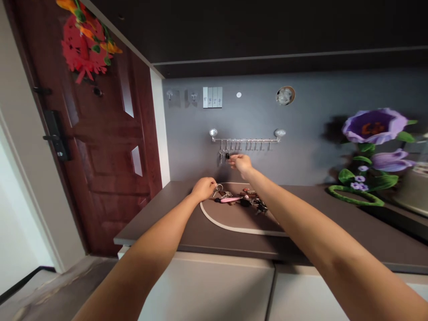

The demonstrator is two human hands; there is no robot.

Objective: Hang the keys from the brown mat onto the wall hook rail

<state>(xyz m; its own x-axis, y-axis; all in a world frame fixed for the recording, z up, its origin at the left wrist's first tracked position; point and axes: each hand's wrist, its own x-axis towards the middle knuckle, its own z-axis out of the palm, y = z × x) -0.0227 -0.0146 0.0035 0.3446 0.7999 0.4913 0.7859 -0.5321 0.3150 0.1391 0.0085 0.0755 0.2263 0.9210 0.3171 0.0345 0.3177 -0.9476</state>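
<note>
A clear hook rail [245, 140] is fixed to the grey wall. From its left end hangs a small key [221, 156], and beside that a small black item [228, 156] hangs below a hook. The fingertips of my right hand [240, 164] are pinched at the black item. Lower left, my left hand [204, 188] has its fingers closed at a metal key ring [219, 187], just above the mat's left part. Several keys, a pink strap [230, 200] and dark fobs [245, 202] lie in a pile on the brown mat with a pale rim [230, 228].
Purple artificial flowers [374, 127] with a green base stand on the counter [361, 229] at the right. A dark shelf [267, 31] overhangs it. Left is a red-brown door [107, 178]. Two clear hooks and switches [212, 97] sit on the wall above the rail.
</note>
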